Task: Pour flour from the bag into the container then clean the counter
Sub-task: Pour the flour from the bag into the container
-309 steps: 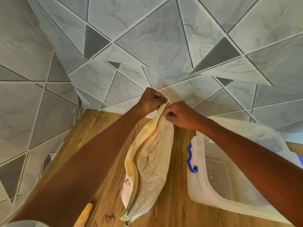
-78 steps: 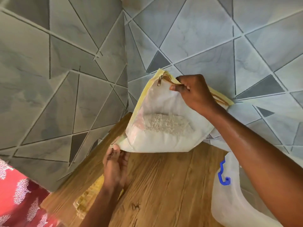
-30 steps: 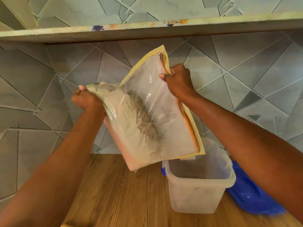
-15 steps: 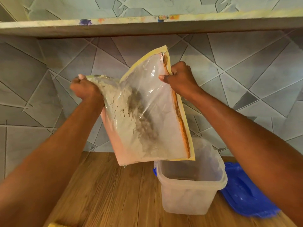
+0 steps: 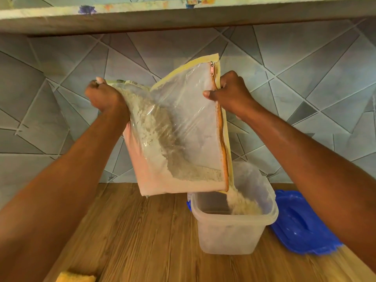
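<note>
From the camera on my head I look down on both my bare arms, raised in front of a grey wall of triangular tiles [image 5: 305,64]. My left hand [image 5: 103,96] is clenched around the bunched bottom corner of the clear plastic zip bag with a yellow border and orange zipper [image 5: 183,127], lifting that end high. My right hand [image 5: 232,92] pinches the zippered edge near its top, thumb on the clear front and fingers wrapped behind the yellow trim. The bag hangs tilted in the air between my hands, its open zipper side running down on the right. The pale, clumpy flour [image 5: 162,139] inside has slid toward the lower right corner, and a stream of it falls from that corner into the translucent rectangular plastic container [image 5: 230,235] standing on the wooden counter [image 5: 142,231] directly beneath. A small heap has gathered on the container's floor. Just to the right of the container, touching or nearly touching it, lies its blue plastic lid [image 5: 301,226]. At the bottom edge, near my left forearm, a corner of a yellow sponge [image 5: 75,278] shows on the counter.
</note>
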